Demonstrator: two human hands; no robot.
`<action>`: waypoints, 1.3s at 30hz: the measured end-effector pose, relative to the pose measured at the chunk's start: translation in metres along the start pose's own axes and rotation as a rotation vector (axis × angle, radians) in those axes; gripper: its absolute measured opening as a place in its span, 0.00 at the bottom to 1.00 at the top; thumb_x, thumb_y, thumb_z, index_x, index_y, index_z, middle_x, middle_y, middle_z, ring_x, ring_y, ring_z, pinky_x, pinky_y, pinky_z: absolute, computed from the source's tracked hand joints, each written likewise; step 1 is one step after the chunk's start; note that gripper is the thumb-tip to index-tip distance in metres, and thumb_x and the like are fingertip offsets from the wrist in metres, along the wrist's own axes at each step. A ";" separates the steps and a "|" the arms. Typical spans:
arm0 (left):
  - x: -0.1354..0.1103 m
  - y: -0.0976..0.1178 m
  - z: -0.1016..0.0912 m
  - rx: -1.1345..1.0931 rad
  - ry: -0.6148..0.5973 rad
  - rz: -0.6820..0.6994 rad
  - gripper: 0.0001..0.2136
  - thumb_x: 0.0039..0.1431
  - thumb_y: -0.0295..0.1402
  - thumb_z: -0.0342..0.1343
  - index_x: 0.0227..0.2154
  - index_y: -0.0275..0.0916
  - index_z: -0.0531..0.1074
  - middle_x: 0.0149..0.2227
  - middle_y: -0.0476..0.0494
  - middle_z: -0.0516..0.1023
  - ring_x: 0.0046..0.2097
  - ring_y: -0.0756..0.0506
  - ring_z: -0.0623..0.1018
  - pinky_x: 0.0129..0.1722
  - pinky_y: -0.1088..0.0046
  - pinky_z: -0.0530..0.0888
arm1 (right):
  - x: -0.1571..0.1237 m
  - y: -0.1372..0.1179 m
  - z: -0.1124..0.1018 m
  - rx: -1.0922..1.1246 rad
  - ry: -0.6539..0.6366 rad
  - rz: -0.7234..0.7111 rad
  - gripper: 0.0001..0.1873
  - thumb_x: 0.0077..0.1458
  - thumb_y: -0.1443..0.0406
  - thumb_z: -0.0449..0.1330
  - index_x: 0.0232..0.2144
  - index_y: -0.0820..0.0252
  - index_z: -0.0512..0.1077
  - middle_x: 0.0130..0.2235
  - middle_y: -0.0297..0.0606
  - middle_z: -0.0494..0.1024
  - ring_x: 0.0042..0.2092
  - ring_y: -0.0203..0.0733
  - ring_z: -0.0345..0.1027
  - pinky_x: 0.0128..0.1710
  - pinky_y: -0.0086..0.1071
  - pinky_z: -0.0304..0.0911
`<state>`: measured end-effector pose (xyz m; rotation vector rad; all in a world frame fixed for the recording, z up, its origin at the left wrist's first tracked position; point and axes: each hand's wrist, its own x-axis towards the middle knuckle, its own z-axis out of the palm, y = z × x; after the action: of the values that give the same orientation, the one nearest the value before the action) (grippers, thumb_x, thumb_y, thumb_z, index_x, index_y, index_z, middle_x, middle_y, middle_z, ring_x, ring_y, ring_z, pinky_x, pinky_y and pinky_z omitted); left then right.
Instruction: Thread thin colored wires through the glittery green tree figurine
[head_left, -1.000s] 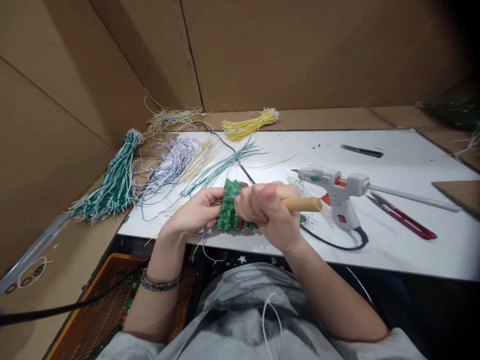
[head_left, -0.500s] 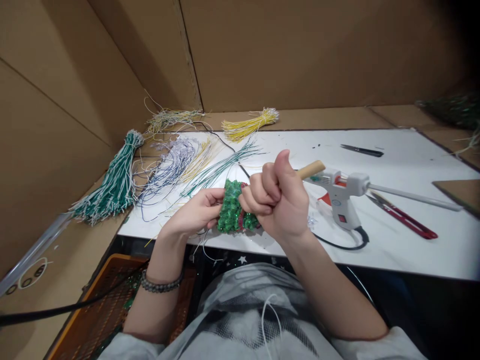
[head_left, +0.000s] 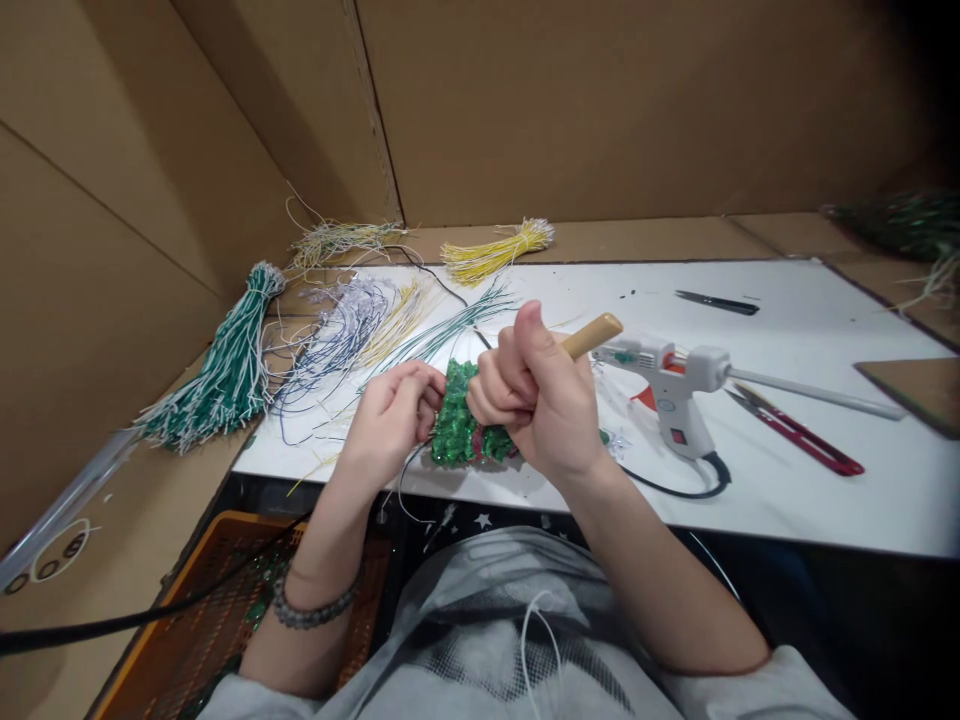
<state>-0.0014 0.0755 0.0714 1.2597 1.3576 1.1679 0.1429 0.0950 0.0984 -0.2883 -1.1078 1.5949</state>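
Observation:
My right hand [head_left: 541,400] is a closed fist round a wooden stick [head_left: 592,335], whose bare end points up and to the right. A green glittery tinsel piece [head_left: 459,428] with a bit of red is wound on the stick's lower part, just above the white board's near edge. My left hand [head_left: 394,418] pinches the left side of the tinsel piece, fingers curled. Thin wires hang down from the tinsel below my hands.
A white glue gun [head_left: 671,380] with its black cord stands right of my hands on the white board [head_left: 787,420]. Red-handled snips [head_left: 795,435] and dark tweezers [head_left: 716,302] lie farther right. Bundles of green wires [head_left: 225,370] and yellow wires [head_left: 495,252] lie left and behind. An orange crate [head_left: 195,630] sits below left.
My right hand turned the stick from lying level to pointing up and right, and rose slightly. My left hand shifted its pinch on the tinsel and its wrist dropped.

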 end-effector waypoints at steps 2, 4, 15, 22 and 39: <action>-0.009 0.003 0.010 0.086 0.171 0.192 0.09 0.65 0.39 0.50 0.33 0.40 0.68 0.21 0.55 0.64 0.19 0.53 0.60 0.18 0.75 0.55 | 0.001 0.000 0.000 0.003 -0.011 -0.013 0.38 0.54 0.43 0.63 0.12 0.58 0.49 0.14 0.23 0.46 0.15 0.25 0.38 0.16 0.29 0.35; -0.016 0.003 0.020 0.257 0.199 0.263 0.07 0.66 0.39 0.50 0.38 0.42 0.67 0.18 0.58 0.61 0.19 0.52 0.59 0.20 0.74 0.54 | 0.002 0.001 -0.001 0.029 -0.019 -0.017 0.38 0.54 0.44 0.63 0.12 0.58 0.48 0.13 0.23 0.45 0.15 0.25 0.37 0.16 0.29 0.35; -0.017 -0.007 0.040 0.384 0.429 0.406 0.06 0.67 0.30 0.46 0.32 0.44 0.60 0.21 0.56 0.60 0.22 0.49 0.63 0.25 0.71 0.57 | 0.006 0.006 -0.007 0.032 -0.038 0.028 0.37 0.56 0.46 0.62 0.13 0.58 0.45 0.13 0.22 0.44 0.14 0.25 0.35 0.14 0.27 0.36; -0.016 -0.005 0.039 0.390 0.423 0.407 0.08 0.68 0.31 0.45 0.31 0.43 0.59 0.22 0.55 0.62 0.23 0.49 0.64 0.27 0.70 0.57 | -0.001 0.013 -0.003 -0.022 -0.001 -0.099 0.34 0.59 0.50 0.61 0.12 0.57 0.49 0.14 0.23 0.46 0.15 0.27 0.38 0.16 0.29 0.38; -0.010 -0.006 0.028 0.357 0.395 0.377 0.11 0.64 0.35 0.51 0.25 0.43 0.61 0.18 0.57 0.59 0.20 0.51 0.60 0.21 0.73 0.57 | -0.011 0.009 -0.005 -0.038 -0.150 -0.339 0.31 0.59 0.44 0.58 0.17 0.56 0.54 0.17 0.26 0.51 0.20 0.31 0.44 0.20 0.31 0.43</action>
<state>0.0261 0.0669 0.0624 1.6516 1.7220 1.5423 0.1445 0.0889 0.0848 -0.0028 -1.2311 1.3099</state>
